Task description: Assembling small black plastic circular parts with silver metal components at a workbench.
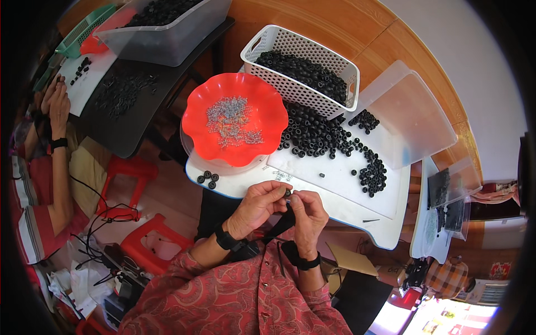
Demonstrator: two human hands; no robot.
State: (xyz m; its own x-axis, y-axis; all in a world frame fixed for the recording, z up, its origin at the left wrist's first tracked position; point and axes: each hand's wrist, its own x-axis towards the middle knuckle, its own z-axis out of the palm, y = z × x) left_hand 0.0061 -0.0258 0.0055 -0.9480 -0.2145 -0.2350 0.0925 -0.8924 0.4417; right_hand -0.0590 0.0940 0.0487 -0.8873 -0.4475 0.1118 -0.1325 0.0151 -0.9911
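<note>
Two hands are meeting just above the near edge of a white work board. The left hand and the right hand are both pinching one small black ring between closed fingertips, thumbs and forefingers drawn tight, so the ring is sitting in the air between them, near the board's front rim.

Beyond the hands, a red scalloped bowl is holding a heap of tiny silvery metal pieces, too many and too small to count. Right of it and farther off, a white perforated basket is lying tilted, filled with black rings. More of them are spilling out as a loose pile of rings across the board, trailing toward the right in a curved line; these run to many dozens. A group of five rings is lying apart at the board's left corner, near the bowl. A clear plastic lid is resting at the far right of the board.

At the far left, a clear tub is sitting on a dark table, also holding black rings, with a green basket beside it. Another person's hands are working at the left edge.
</note>
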